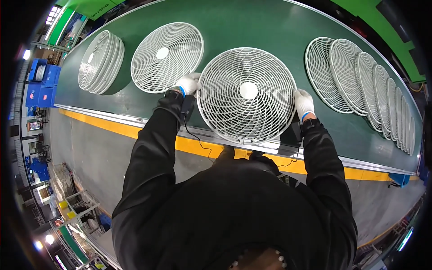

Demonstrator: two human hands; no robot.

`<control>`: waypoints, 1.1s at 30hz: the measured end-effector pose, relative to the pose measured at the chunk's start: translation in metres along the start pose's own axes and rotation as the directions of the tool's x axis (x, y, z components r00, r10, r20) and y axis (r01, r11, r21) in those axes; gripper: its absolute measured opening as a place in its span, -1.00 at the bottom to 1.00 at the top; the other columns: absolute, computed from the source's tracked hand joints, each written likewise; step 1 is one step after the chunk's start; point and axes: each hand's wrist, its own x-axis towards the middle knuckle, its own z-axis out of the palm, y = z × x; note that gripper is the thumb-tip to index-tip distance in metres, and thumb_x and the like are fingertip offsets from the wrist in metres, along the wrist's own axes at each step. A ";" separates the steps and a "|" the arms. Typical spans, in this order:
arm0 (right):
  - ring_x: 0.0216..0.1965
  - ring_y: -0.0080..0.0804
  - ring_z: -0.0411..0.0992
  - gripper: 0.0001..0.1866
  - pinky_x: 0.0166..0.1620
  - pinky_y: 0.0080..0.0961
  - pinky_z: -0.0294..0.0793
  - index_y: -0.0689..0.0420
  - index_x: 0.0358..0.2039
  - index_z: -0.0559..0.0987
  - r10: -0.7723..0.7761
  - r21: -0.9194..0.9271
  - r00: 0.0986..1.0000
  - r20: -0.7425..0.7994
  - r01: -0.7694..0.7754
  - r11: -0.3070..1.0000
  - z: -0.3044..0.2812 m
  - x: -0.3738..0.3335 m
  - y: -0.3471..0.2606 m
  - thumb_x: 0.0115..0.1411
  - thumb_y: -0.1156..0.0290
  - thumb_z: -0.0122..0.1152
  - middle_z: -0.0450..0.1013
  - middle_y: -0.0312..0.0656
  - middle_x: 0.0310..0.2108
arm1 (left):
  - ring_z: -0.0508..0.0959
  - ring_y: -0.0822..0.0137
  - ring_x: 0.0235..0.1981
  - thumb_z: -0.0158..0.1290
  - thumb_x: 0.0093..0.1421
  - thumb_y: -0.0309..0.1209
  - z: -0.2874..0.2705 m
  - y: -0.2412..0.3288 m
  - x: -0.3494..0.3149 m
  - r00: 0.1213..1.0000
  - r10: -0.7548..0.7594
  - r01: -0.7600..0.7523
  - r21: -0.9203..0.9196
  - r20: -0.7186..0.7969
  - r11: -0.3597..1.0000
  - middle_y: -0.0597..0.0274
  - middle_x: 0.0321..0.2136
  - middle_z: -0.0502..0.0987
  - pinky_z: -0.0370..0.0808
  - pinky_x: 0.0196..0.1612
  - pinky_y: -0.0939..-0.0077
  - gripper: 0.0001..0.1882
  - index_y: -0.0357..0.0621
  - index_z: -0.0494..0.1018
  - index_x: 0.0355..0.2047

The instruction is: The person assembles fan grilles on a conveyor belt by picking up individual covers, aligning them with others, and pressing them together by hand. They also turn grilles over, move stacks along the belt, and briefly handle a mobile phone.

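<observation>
Gripping this grille (248,90) by the rim, left hand (189,84) left, right hand (304,104) right, at the table's (252,22) near side. Another grille's (162,53) just left, a stack (100,63) further left, overlapping row (348,74) off right.

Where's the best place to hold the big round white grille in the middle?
Probably by the outer rim, one hand from each side, as the left hand and right hand are placed. The grille is wide and round, so opposite edges should balance it; the ribs inside look thin.
</observation>
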 end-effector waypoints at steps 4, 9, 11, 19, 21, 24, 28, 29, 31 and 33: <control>0.05 -0.22 0.61 -0.51 0.15 -0.41 0.49 0.40 0.07 0.66 0.050 -0.097 0.991 0.123 -0.038 0.994 -0.017 -0.003 -0.018 0.34 0.21 0.24 0.68 0.03 -0.01 | 0.70 0.28 -0.42 0.11 0.29 -0.57 -0.001 -0.009 -0.001 0.982 -0.168 0.169 0.007 -0.082 0.986 0.11 -0.30 0.71 0.71 -0.37 0.33 -0.69 -0.28 0.60 0.03; -0.01 -0.24 0.63 -0.51 0.10 -0.42 0.51 0.41 0.05 0.66 0.195 -0.083 0.978 0.073 -0.189 0.979 -0.026 -0.016 -0.013 0.31 0.21 0.29 0.69 0.01 -0.06 | 0.71 0.18 -0.41 0.13 0.29 -0.45 0.003 -0.016 0.004 0.951 -0.276 0.291 0.104 -0.140 0.951 0.04 -0.33 0.72 0.66 -0.30 0.26 -0.75 -0.20 0.66 -0.07; -0.07 -0.22 0.66 -0.53 0.07 -0.40 0.54 0.40 0.02 0.68 0.143 -0.031 0.987 0.073 -0.141 0.990 -0.009 -0.009 -0.014 0.29 0.23 0.30 0.70 0.04 -0.11 | 0.71 0.05 -0.33 0.13 0.30 -0.30 -0.032 -0.053 0.006 0.977 -0.152 0.199 0.399 -0.147 0.895 -0.05 -0.31 0.72 0.63 -0.21 0.18 -0.74 -0.20 0.69 -0.17; -0.08 -0.25 0.63 -0.53 0.06 -0.40 0.52 0.44 0.05 0.65 0.161 -0.014 0.981 0.104 -0.160 0.987 -0.012 -0.014 -0.028 0.29 0.29 0.32 0.69 0.02 -0.11 | 0.67 -0.16 -0.11 0.14 0.26 -0.03 -0.024 -0.053 -0.008 0.985 0.005 0.108 0.646 -0.170 0.755 -0.15 -0.23 0.70 0.57 -0.03 0.07 -0.57 -0.18 0.71 -0.27; -0.08 -0.25 0.63 -0.53 0.06 -0.39 0.52 0.44 0.06 0.64 0.155 -0.024 0.981 0.117 -0.153 0.988 -0.015 -0.013 -0.034 0.29 0.30 0.32 0.68 0.03 -0.09 | 0.67 -0.18 -0.10 0.14 0.25 -0.04 -0.011 -0.038 -0.001 0.983 0.043 0.072 0.587 -0.181 0.806 -0.15 -0.22 0.70 0.57 -0.03 0.05 -0.57 -0.17 0.71 -0.25; -0.11 -0.29 0.61 -0.55 0.03 -0.39 0.53 0.45 0.05 0.64 0.153 0.004 0.988 -0.017 -0.153 0.988 -0.020 -0.024 -0.021 0.30 0.32 0.31 0.68 -0.02 -0.09 | 0.71 -0.03 -0.13 0.11 0.29 -0.14 0.029 -0.009 -0.018 0.925 0.145 0.162 0.710 -0.352 0.686 -0.11 -0.26 0.72 0.60 -0.07 0.14 -0.63 -0.16 0.69 -0.13; -0.09 -0.29 0.63 -0.51 0.02 -0.42 0.56 0.43 0.13 0.59 0.118 0.091 0.969 0.216 -0.140 0.986 -0.017 0.004 0.004 0.31 0.33 0.27 0.68 0.01 -0.07 | 0.74 0.14 -0.17 0.08 0.33 -0.29 0.024 0.005 -0.016 0.976 -0.010 0.109 0.444 -0.219 0.889 0.01 -0.21 0.75 0.65 -0.08 0.23 -0.62 -0.22 0.61 0.05; -0.09 -0.29 0.63 -0.51 0.02 -0.42 0.56 0.43 0.13 0.59 0.111 0.100 0.975 0.193 -0.132 0.986 -0.022 0.007 0.004 0.31 0.33 0.27 0.68 0.01 -0.07 | 0.74 0.14 -0.17 0.08 0.33 -0.29 0.022 0.007 -0.012 0.978 0.012 0.085 0.454 -0.206 0.887 0.01 -0.21 0.75 0.65 -0.08 0.23 -0.62 -0.22 0.61 0.05; -0.07 -0.33 0.62 -0.52 0.05 -0.45 0.56 0.43 0.17 0.57 0.091 0.368 0.956 0.278 -0.193 0.910 -0.019 -0.003 -0.023 0.33 0.38 0.26 0.65 -0.02 -0.01 | 0.73 0.21 -0.15 0.07 0.35 -0.32 0.016 0.008 -0.008 0.997 -0.077 0.073 -0.117 -0.029 0.990 0.06 -0.13 0.73 0.68 -0.07 0.26 -0.58 -0.27 0.53 0.15; -0.05 -0.35 0.62 -0.53 0.07 -0.46 0.56 0.42 0.19 0.55 0.047 0.497 0.953 0.300 -0.198 0.845 -0.028 -0.015 -0.055 0.34 0.41 0.26 0.64 -0.04 0.02 | 0.73 0.24 -0.15 0.07 0.37 -0.33 0.013 0.016 -0.006 0.995 -0.051 0.079 -0.391 0.081 0.917 0.08 -0.09 0.72 0.70 -0.06 0.28 -0.55 -0.30 0.50 0.19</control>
